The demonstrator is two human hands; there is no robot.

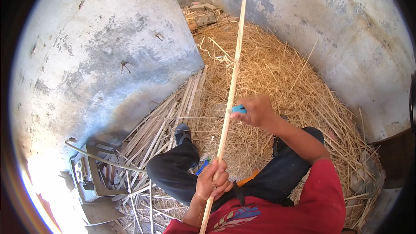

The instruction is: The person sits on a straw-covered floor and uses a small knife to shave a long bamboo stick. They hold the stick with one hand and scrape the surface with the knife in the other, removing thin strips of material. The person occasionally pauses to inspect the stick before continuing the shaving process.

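A long pale strip of split bamboo or wood [232, 87] slants up from my lap toward the far wall. My left hand [212, 182] is wrapped round its lower part, in front of my belly. Higher up, my right hand [259, 109] is closed on a small blue thing [238, 109] pressed against the strip's right side; its exact kind and any blade cannot be made out. Thin curled shavings [212, 52] hang off the strip's upper part.
Straw-like shavings [277, 73] cover the floor. Several long strips [173, 112] lie to the left, near a wooden frame [97, 177] and a bent rod [104, 159]. Rough plastered walls [121, 43] enclose the spot. Broken bricks [203, 17] sit at the far corner.
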